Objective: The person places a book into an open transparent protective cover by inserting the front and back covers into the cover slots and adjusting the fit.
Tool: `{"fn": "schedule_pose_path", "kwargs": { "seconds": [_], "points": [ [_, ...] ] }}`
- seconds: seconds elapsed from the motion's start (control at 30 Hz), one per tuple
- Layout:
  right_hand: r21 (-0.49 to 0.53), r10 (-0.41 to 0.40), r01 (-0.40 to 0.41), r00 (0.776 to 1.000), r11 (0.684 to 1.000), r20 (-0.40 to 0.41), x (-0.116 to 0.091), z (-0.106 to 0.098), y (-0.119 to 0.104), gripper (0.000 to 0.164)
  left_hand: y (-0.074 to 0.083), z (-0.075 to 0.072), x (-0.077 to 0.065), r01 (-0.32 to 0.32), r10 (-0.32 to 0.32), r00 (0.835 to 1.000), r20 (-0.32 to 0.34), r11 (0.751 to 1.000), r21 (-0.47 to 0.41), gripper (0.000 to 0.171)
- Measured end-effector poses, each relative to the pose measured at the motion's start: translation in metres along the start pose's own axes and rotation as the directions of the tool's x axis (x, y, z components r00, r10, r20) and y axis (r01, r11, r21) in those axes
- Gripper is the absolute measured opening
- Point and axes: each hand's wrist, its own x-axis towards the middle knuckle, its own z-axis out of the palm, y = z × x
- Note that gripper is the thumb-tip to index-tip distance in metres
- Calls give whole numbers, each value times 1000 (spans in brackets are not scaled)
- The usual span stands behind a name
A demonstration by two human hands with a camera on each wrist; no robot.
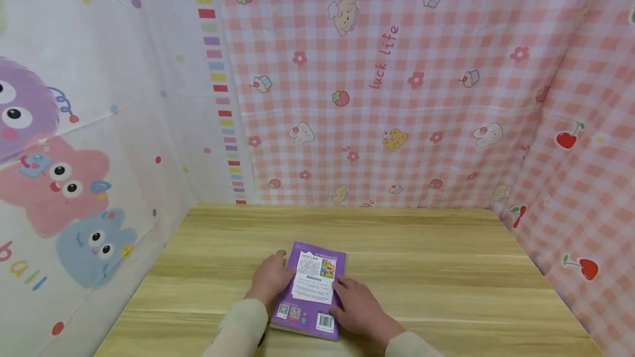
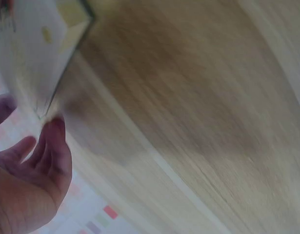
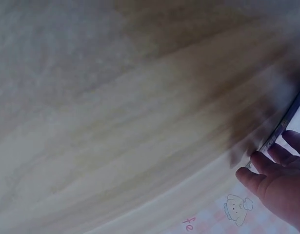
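Observation:
A purple book (image 1: 312,277) lies flat and closed on the table in the head view. Its upper face carries a white text panel, a small colourful picture and a barcode at the lower right. My left hand (image 1: 270,277) grips the book's left edge, thumb toward the cover. On the opposite side my right hand (image 1: 359,307) holds the right edge, fingers and thumb at the cover's border. The left wrist view shows the left fingers (image 2: 54,141) at a corner of the book, whose surface is blurred and pale. In the right wrist view, the right fingertips (image 3: 259,163) touch the book's dark edge (image 3: 289,117).
The wood-grain table (image 1: 446,269) extends to both sides and behind the book. A pink checked cloth (image 1: 367,109) hangs at the back and right; a white cartoon cloth (image 1: 139,125) hangs at the left. Something small and dark (image 1: 261,339) shows beside the left sleeve.

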Motion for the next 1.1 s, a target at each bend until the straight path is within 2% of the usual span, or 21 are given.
{"fn": "schedule_pose_path", "kwargs": {
  "seconds": [0.1, 0.13, 0.2, 0.3, 0.4, 0.53, 0.7, 0.8, 0.9, 0.97, 1.03, 1.1],
  "points": [
    [5, 9, -10, 1000, 1000, 9, -1, 1, -1, 61, 1, 7, -1, -92, 95, 995, -7, 981, 168, 45],
    [10, 12, -12, 1000, 1000, 11, -1, 1, -1, 61, 2, 9, -2, -131, 131, 991, 13, 970, 206, 42],
    [19, 15, -16, 1000, 1000, 15, -1, 1, -1, 61, 7, 12, -6, -200, 180, 979, 96, 945, 260, 41],
    [34, 30, -31, 999, 999, 27, -1, -1, -2, 64, 16, 13, -12, -248, 192, 956, 223, 934, 259, 49],
    [43, 48, -49, 998, 998, 36, -1, -4, -2, 66, 21, 11, -16, -229, 169, 945, 279, 952, 202, 58],
    [39, 70, -72, 997, 997, 42, 0, -3, 3, 69, 19, 10, -15, -232, 182, 943, 278, 960, 158, 58],
    [16, 80, -81, 996, 997, 45, 2, 4, 11, 70, 18, 13, -16, -243, 185, 945, 271, 950, 197, 53],
    [10, 82, -82, 996, 997, 42, 3, 6, 12, 70, 19, 17, -15, -272, 205, 948, 246, 919, 284, 49],
    [9, 80, -80, 996, 997, 40, 2, 6, 13, 70, 22, 22, -13, -337, 283, 940, 191, 858, 387, 43],
    [17, 76, -77, 996, 997, 34, 1, 6, 13, 70, 24, 26, -12, -369, 332, 930, 160, 829, 420, 41],
    [35, 71, -72, 997, 997, 24, 0, 5, 13, 69, 27, 30, -12, -380, 357, 924, 134, 830, 409, 41],
    [48, 64, -64, 998, 997, 6, -1, 4, 13, 66, 28, 33, -13, -372, 353, 928, 122, 847, 380, 42]
  ]
}}
